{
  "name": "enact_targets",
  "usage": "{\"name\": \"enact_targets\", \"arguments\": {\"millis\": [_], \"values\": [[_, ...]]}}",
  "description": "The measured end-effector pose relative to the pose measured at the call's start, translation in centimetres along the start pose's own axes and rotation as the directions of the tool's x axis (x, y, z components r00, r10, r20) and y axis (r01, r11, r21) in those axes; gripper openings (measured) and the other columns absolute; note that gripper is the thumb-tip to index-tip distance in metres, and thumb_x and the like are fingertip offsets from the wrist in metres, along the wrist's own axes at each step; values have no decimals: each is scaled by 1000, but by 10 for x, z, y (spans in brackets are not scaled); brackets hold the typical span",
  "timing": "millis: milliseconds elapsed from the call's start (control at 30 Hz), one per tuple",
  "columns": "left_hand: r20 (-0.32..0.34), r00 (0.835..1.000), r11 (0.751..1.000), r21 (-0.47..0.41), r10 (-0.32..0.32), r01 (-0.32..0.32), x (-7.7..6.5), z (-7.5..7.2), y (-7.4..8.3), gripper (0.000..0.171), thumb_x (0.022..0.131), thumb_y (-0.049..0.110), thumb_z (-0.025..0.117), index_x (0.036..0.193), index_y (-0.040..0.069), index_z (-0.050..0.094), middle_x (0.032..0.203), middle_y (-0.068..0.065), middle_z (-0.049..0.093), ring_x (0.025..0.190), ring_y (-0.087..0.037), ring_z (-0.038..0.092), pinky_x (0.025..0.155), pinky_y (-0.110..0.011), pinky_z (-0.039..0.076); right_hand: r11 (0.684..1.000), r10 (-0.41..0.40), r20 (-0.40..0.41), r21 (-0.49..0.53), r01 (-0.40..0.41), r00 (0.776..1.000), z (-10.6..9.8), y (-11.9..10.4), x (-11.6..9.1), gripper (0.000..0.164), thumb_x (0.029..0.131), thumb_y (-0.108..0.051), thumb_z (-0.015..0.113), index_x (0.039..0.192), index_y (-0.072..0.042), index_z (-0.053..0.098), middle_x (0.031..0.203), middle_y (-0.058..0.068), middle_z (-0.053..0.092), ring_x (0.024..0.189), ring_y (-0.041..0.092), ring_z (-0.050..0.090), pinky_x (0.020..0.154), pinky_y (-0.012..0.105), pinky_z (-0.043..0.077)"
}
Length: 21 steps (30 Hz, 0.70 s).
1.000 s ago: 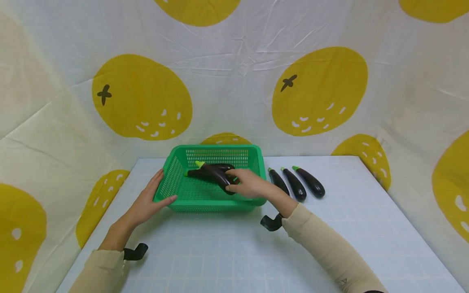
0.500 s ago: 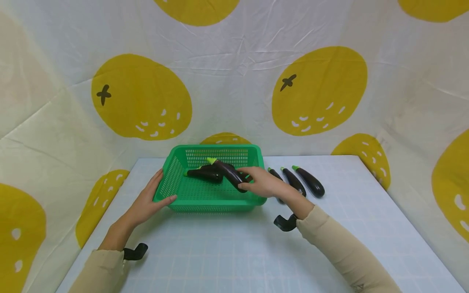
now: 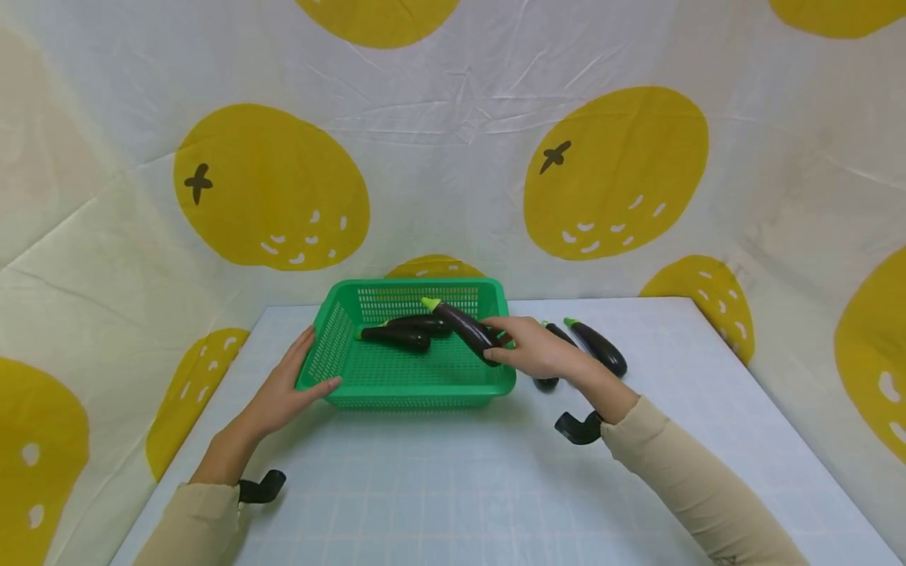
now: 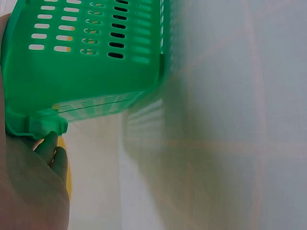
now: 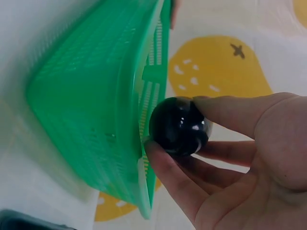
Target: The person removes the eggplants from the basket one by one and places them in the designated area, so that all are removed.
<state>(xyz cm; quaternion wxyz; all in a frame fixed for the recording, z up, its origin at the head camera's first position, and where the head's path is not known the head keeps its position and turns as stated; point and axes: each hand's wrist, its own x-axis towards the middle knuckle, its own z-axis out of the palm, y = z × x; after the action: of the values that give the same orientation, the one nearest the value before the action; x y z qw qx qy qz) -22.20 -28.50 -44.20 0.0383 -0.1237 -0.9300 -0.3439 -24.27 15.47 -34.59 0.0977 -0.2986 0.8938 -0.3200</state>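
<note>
My right hand grips a dark purple eggplant by its round end, its green stem pointing up to the left. It is at the right side of a green plastic basket. In the right wrist view the fingers and thumb close round the glossy eggplant end beside the rim. My left hand rests against the basket's left front corner, fingers extended along the side and thumb on the front rim. Two eggplants lie inside, one in front and one behind.
Right of the basket, several eggplants lie on the white table: one at the far right, others partly hidden behind my right hand. A white cloth with yellow fruit prints hangs behind and at the sides.
My right hand has lifted the eggplant off the others in the basket and carried it rightward to the right rim. The left hand and basket stay put.
</note>
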Motion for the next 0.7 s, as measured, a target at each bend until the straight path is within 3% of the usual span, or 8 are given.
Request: {"name": "enact_targets", "arguments": {"millis": [333, 700], "values": [[-7, 1000, 1000, 9, 8, -8, 1, -1, 1, 101, 94, 50, 69, 166, 14, 7, 173, -8, 5, 154, -43, 14, 111, -78, 21, 999, -38, -29, -14, 38, 999, -11, 13, -11, 45, 100, -12, 65, 142, 3, 54, 121, 15, 69, 103, 27, 68, 83, 38, 56], [-1, 1000, 1000, -4, -2, 2, 1, -2, 2, 101, 94, 46, 70, 166, 16, 6, 173, -8, 5, 154, -43, 14, 109, -79, 22, 1000, 2, -30, -8, -2, 1000, -20, 26, -28, 44, 100, -13, 66, 141, -1, 56, 121, 12, 69, 105, 25, 66, 87, 42, 55]]}}
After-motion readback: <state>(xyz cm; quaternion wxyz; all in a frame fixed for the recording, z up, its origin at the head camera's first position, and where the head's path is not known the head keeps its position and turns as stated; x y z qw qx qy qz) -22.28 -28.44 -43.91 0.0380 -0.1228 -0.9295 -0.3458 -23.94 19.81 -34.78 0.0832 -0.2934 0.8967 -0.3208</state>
